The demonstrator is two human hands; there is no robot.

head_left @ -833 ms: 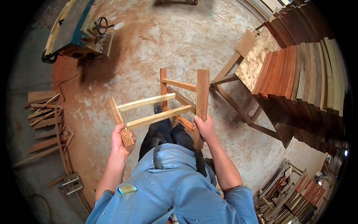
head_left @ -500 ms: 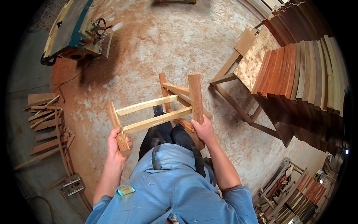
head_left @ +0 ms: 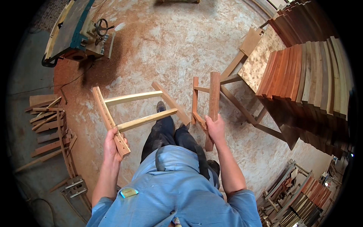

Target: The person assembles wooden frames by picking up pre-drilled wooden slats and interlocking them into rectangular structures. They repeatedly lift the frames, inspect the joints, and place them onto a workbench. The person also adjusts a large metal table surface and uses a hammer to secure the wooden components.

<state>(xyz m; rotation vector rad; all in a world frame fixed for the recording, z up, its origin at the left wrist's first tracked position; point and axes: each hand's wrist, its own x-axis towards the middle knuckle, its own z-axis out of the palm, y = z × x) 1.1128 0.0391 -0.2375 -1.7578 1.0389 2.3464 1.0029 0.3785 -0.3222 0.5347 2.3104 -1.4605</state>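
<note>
My left frame has pale yellow rungs and brown posts, one dark-dotted; my right frame is reddish brown, my shirt blue, the floor mottled whitish and rust, the planks striped red-to-cream.

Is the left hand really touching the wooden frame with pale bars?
Touching: in the head view, the left hand grips the wooden frame by its holed side rail.

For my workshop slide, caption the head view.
Left hand holds a pale-railed wooden frame; the right hand, a reddish-brown frame.

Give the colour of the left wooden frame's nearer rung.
The nearer rung is pale yellow, seen best in the head view.
</note>
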